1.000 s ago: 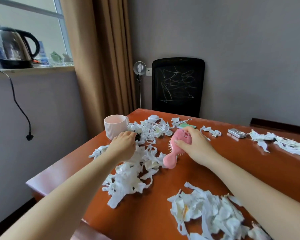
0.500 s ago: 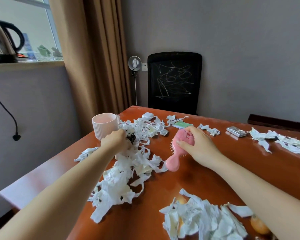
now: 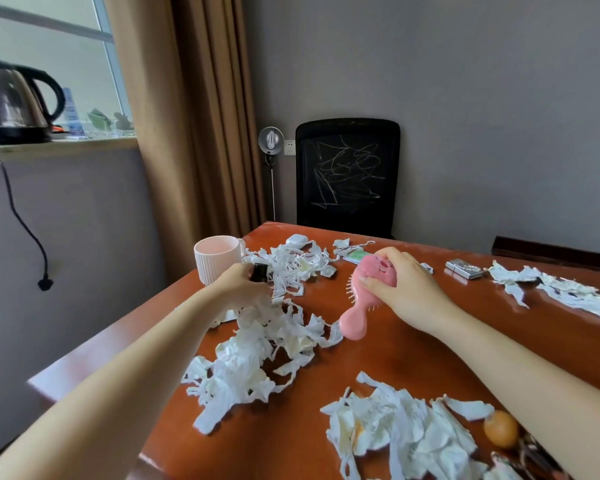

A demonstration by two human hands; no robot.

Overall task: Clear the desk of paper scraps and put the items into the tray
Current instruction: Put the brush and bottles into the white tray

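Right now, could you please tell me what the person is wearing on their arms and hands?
Nothing that shows: the left hand and right hand are bare, with no gloves, rings or watch visible, and no sleeve appears on either arm up to the frame edge.

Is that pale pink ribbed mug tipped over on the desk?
No, the pale pink ribbed mug stands upright on the red-brown wooden desk, with its open mouth facing up.
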